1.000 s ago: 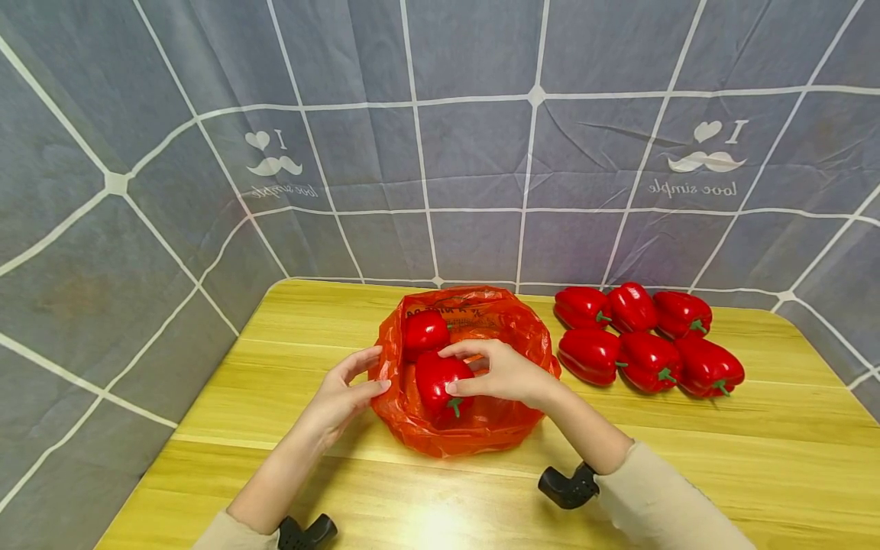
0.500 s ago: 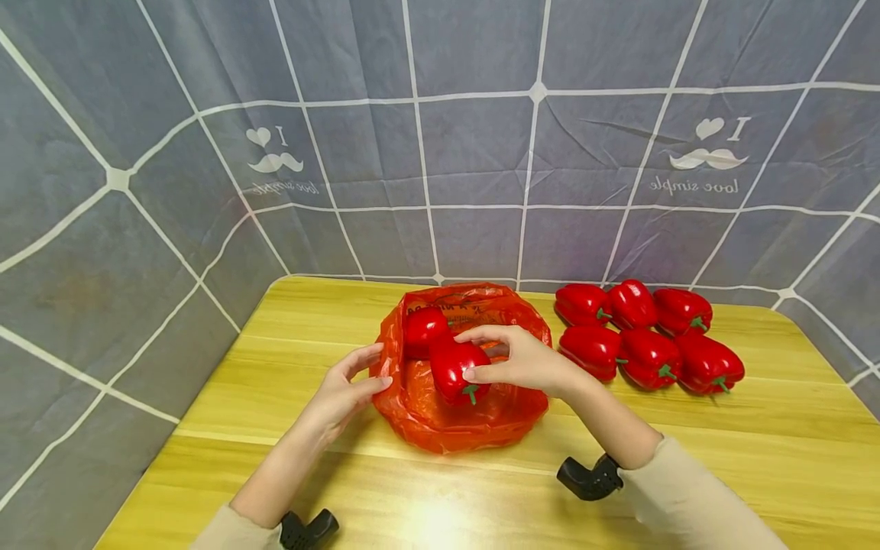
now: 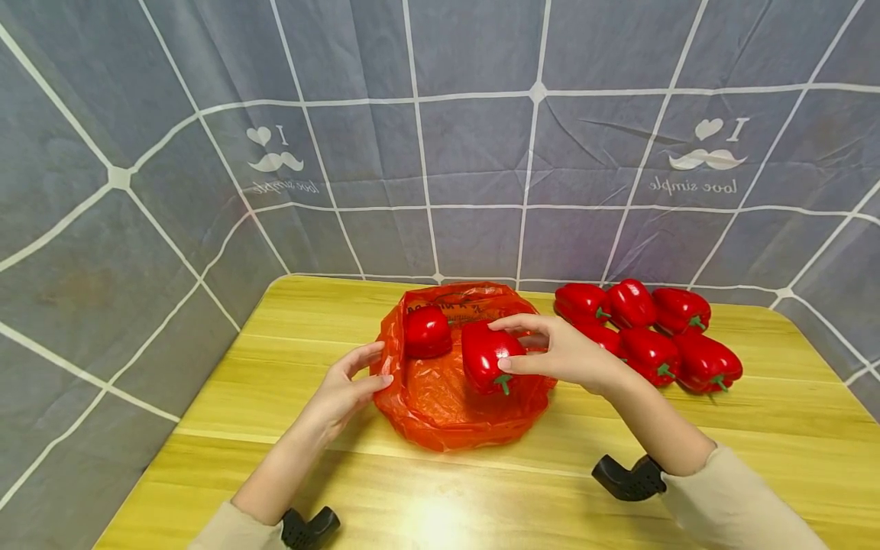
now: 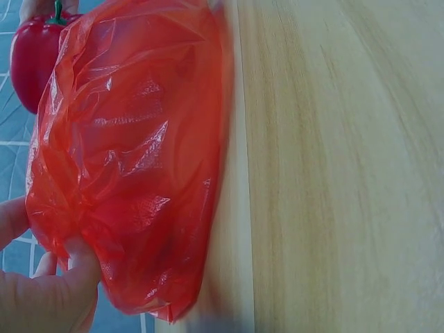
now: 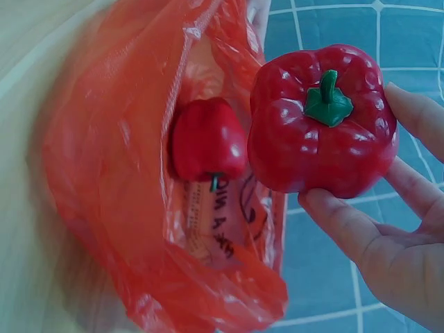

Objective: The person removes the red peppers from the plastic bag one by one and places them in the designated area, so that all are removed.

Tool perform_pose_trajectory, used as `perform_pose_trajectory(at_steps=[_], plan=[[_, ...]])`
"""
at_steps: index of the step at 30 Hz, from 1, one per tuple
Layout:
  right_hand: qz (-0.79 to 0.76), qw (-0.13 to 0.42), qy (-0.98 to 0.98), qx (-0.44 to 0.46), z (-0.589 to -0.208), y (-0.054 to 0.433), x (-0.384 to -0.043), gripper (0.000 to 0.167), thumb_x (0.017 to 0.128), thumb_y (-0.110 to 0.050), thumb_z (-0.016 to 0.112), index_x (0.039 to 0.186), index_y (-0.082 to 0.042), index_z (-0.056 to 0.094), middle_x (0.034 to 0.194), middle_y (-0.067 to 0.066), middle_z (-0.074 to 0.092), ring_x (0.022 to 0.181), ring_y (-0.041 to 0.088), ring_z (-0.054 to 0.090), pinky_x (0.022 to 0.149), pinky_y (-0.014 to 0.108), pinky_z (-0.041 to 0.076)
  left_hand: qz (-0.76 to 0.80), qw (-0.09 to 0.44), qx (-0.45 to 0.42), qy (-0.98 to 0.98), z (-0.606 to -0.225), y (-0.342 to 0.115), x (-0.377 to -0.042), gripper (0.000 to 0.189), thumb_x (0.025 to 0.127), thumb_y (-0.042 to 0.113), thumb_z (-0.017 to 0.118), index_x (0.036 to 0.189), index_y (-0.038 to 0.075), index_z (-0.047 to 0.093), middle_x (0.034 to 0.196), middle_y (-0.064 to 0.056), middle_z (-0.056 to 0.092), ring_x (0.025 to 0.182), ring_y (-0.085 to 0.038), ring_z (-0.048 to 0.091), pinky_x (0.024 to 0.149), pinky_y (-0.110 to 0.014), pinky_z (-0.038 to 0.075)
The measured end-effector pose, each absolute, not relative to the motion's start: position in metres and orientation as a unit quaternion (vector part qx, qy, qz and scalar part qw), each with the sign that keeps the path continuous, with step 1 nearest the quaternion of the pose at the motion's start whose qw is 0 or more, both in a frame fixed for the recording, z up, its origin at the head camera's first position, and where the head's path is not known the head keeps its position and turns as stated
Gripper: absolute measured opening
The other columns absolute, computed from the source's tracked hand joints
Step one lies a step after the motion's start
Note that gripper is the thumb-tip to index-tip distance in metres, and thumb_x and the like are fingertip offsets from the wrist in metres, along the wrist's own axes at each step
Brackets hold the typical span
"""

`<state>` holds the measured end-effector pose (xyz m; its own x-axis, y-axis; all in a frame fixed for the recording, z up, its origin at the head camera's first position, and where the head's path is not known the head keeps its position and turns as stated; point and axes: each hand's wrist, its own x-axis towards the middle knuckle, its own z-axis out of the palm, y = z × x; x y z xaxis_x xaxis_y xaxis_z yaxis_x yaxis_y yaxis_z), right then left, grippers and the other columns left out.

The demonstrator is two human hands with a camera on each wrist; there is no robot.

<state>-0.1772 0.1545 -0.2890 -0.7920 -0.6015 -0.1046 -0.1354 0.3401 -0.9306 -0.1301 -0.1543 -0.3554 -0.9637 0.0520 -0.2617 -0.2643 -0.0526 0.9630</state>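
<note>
In the head view, my right hand [image 3: 564,351] grips a red bell pepper [image 3: 486,357] by its sides, above the right part of an orange-red plastic bag [image 3: 433,412]. The right wrist view shows that pepper [image 5: 322,125] with its green stem facing the camera, thumb and fingers around it. Another red bell pepper [image 3: 428,333] lies inside the bag at the left. My left hand [image 3: 347,389] holds the bag's left side. Its thumb presses the film from outside in the left wrist view, and part of its fingers is hidden.
Several more red bell peppers [image 3: 649,357] lie in two rows to the right of the bag; my right hand partly covers one. Everything stands on a wooden table [image 3: 275,428]. A grey checked curtain [image 3: 474,153] hangs behind it.
My right hand has moved right and lifted slightly with the bell pepper, away from the one at the left in the bag. The left hand has stayed at the bag's side.
</note>
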Motion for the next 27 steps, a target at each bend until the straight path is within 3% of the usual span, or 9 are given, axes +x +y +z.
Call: perform_pose_trajectory(at_steps=[9, 22, 27], plan=[[-0.507, 0.199, 0.812, -0.208, -0.281, 0.180, -0.172, 0.050, 0.081, -0.022, 0.072, 0.128, -0.012, 0.055, 0.126, 0.013, 0.053, 0.109, 0.032, 0.055, 0.083, 0.037, 0.051, 0.717, 0.111, -0.086, 0.683, -0.354, -0.155, -0.131, 0.056, 0.084, -0.005, 0.060, 0.136, 0.001, 0.040, 0.134, -0.017, 0.036, 0.100, -0.017, 0.053, 0.079, -0.022, 0.051], [-0.482, 0.170, 0.843, -0.168, -0.272, 0.230, -0.156, 0.052, 0.083, -0.023, 0.070, 0.131, -0.013, 0.051, 0.133, 0.015, 0.045, 0.111, 0.037, 0.053, 0.075, 0.034, 0.054, 0.719, 0.111, -0.085, 0.681, -0.356, -0.156, -0.130, 0.056, 0.084, -0.005, 0.059, 0.137, 0.000, 0.039, 0.136, -0.017, 0.036, 0.101, -0.017, 0.053, 0.079, -0.022, 0.051], [-0.480, 0.158, 0.848, -0.161, -0.276, 0.248, -0.149, 0.051, 0.085, -0.020, 0.068, 0.132, -0.010, 0.049, 0.131, 0.018, 0.047, 0.106, 0.028, 0.057, 0.073, 0.032, 0.054, 0.716, 0.108, -0.080, 0.685, -0.355, -0.157, -0.130, 0.057, 0.085, -0.003, 0.059, 0.137, 0.000, 0.039, 0.136, -0.018, 0.035, 0.101, -0.016, 0.053, 0.080, -0.021, 0.050]])
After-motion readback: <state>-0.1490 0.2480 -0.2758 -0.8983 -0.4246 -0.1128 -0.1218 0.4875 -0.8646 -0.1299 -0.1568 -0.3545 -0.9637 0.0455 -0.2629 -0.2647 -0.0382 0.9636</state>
